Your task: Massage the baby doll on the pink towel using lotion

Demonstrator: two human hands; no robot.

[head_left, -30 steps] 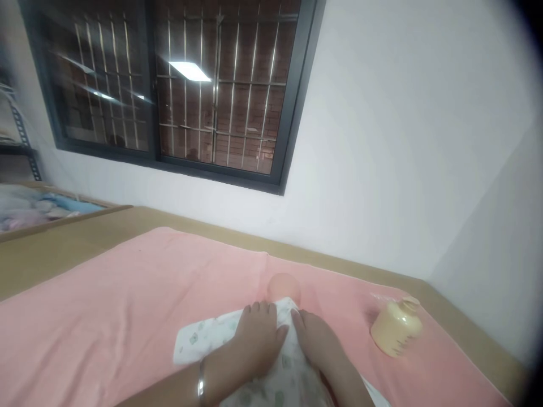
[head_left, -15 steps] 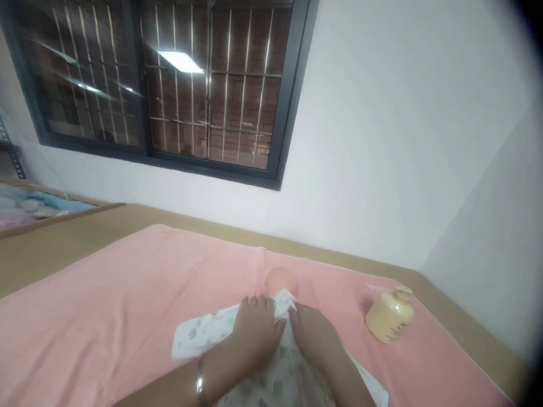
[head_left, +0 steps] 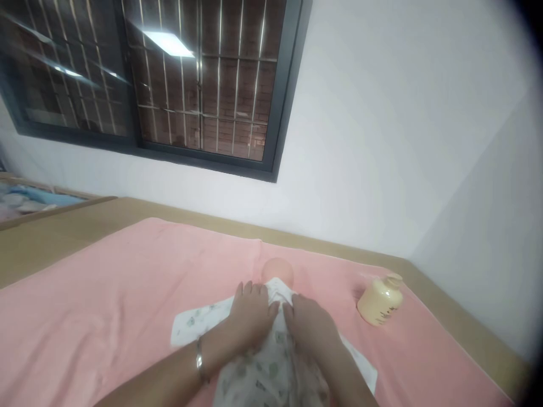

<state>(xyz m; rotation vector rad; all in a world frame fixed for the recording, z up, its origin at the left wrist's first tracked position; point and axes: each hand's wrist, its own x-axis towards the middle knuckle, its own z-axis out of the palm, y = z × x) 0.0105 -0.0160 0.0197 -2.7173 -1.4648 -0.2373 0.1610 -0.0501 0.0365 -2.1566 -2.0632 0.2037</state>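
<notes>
Lower centre, here's the cloth (head_left: 274, 362): left hand (head_left: 250, 314) and right hand (head_left: 313, 327) both grasp it, folds bunched between the thumbs, apparently for control from two sides. The blanket (head_left: 186, 263) lies beneath, likely as padding; bottle (head_left: 379, 302) lower right, clear of both hands.

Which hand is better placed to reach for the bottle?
Likely the right hand: the bottle sits on the pink sheet to its right. The left hand is farther away, with the right between. Both are on the white garment, though.
</notes>
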